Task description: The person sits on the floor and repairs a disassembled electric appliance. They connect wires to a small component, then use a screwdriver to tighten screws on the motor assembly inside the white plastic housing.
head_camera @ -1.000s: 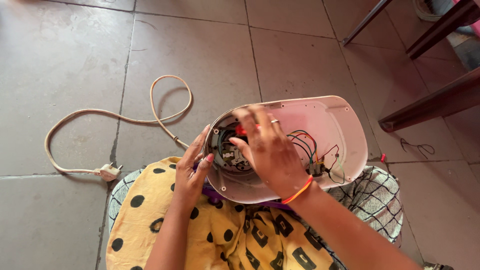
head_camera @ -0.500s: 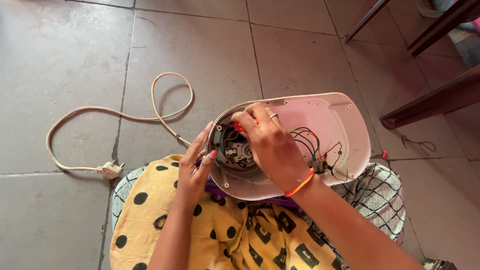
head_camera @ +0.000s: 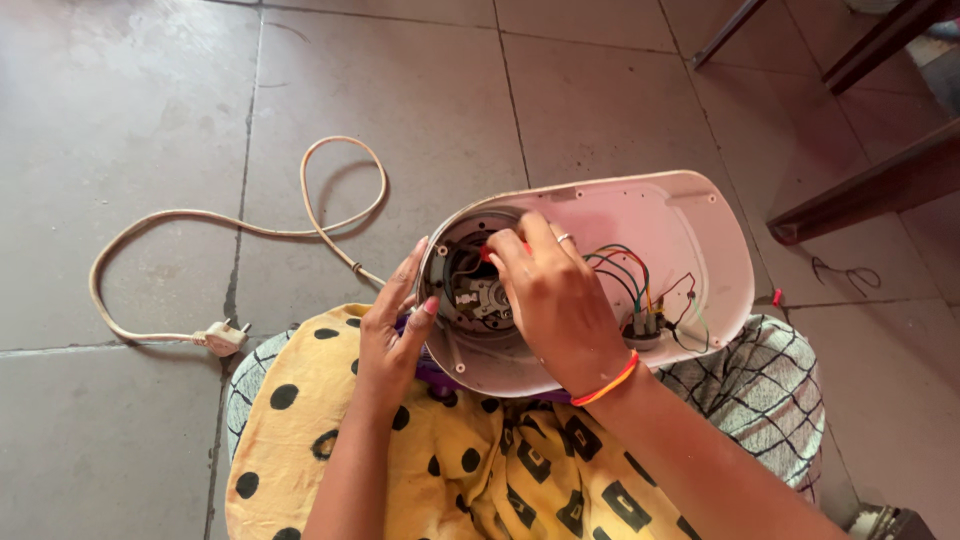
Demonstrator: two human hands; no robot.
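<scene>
An upturned pale pink appliance base (head_camera: 690,230) rests on my lap, its open underside showing a round motor (head_camera: 478,295) and coloured wires (head_camera: 630,275). My left hand (head_camera: 395,335) steadies the left rim, fingers straight against the shell. My right hand (head_camera: 555,300) reaches into the motor cavity, fingertips pinching a small red piece (head_camera: 487,252) at the motor's upper edge. A ring and an orange-red wristband are on that hand.
A cream power cord (head_camera: 250,225) loops across the tiled floor to a white plug (head_camera: 222,338) on the left. Dark wooden furniture legs (head_camera: 860,185) stand at the upper right. A small red bit (head_camera: 776,297) lies on the floor beside the base.
The view has shifted slightly. My right hand's fingertips have crept a little toward the motor's top; the left hand stays on the rim.
</scene>
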